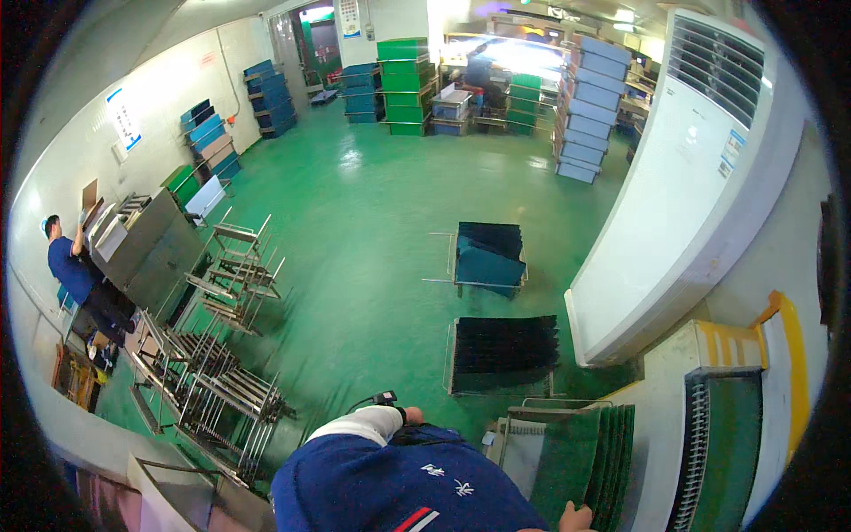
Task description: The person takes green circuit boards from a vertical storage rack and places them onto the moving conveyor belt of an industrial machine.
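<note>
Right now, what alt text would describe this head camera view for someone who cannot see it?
A person's right hand rests by a rack of upright green panels at the lower edge; the left hand is hidden. Beyond, a green factory floor holds racks of dark panels, empty metal racks and stacked crates.

Around the tall white floor-standing air conditioner [683, 177], the count runs so: two wire racks of dark panels on the green floor to its left, one teal-dark [487, 253], one black [503, 353]. Just below it, one rack of green boards [581, 461], one hand [576, 517] at its lower edge. Far to its left, one person in blue [75, 275] beside one grey metal machine [146, 248].
</note>
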`<control>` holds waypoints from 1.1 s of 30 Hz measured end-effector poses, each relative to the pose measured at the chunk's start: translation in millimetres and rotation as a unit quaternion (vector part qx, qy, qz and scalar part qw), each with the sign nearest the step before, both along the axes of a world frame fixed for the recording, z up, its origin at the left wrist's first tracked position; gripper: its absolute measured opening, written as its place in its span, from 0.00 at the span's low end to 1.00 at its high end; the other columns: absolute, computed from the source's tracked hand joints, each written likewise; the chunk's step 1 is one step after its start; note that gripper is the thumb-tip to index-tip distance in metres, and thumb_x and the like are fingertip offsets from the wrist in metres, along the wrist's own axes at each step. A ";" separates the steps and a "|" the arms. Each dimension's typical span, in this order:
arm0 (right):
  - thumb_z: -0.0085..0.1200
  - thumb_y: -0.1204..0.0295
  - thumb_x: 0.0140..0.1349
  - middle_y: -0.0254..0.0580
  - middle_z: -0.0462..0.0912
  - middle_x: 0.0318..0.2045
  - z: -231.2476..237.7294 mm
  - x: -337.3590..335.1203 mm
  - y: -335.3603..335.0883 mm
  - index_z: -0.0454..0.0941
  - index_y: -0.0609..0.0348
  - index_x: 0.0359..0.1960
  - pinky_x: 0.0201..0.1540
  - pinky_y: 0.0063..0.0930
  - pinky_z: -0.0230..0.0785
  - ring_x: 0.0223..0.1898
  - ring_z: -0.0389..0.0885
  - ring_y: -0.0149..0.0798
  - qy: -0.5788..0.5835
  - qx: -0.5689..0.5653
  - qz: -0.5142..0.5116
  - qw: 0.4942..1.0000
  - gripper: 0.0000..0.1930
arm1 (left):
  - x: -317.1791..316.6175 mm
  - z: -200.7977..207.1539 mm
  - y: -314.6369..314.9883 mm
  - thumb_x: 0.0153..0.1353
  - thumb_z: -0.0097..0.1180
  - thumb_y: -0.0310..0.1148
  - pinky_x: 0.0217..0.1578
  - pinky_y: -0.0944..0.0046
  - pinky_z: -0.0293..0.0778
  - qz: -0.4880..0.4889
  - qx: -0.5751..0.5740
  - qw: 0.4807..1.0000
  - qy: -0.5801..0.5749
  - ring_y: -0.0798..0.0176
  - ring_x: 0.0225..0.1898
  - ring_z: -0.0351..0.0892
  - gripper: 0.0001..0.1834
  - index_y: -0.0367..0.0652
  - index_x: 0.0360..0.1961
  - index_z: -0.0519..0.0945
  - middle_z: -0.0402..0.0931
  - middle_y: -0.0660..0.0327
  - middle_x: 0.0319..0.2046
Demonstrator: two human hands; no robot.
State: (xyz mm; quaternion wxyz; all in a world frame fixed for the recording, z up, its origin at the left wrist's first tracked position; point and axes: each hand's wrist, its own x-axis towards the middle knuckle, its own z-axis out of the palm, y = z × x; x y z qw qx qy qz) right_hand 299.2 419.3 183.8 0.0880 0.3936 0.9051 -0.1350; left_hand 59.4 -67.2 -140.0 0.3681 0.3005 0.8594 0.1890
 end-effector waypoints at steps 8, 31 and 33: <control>0.53 0.52 0.53 0.58 0.79 0.35 19.0 -8.3 -8.0 0.79 0.66 0.36 0.43 0.44 0.67 0.40 0.76 0.57 0.007 0.001 -0.032 0.999 0.25 | -2.3 -23.1 -9.3 0.44 0.52 0.40 0.27 0.46 0.66 -0.086 -0.004 0.996 0.030 0.40 0.29 0.74 0.14 0.42 0.27 0.78 0.76 0.45 0.28; 0.55 0.54 0.53 0.59 0.79 0.35 8.1 -10.2 -5.8 0.79 0.67 0.35 0.41 0.41 0.67 0.41 0.76 0.56 0.011 0.012 -0.035 0.999 0.23 | -8.4 13.5 -3.9 0.48 0.49 0.36 0.31 0.48 0.71 -0.081 -0.077 0.994 0.009 0.44 0.32 0.78 0.12 0.44 0.26 0.82 0.79 0.49 0.29; 0.55 0.53 0.53 0.60 0.79 0.36 15.5 -12.6 -9.3 0.78 0.67 0.37 0.42 0.42 0.67 0.42 0.76 0.57 0.019 0.002 -0.038 0.999 0.24 | -10.8 9.7 -8.2 0.48 0.49 0.36 0.30 0.48 0.72 -0.112 -0.081 0.990 0.037 0.44 0.31 0.78 0.11 0.44 0.26 0.82 0.79 0.49 0.29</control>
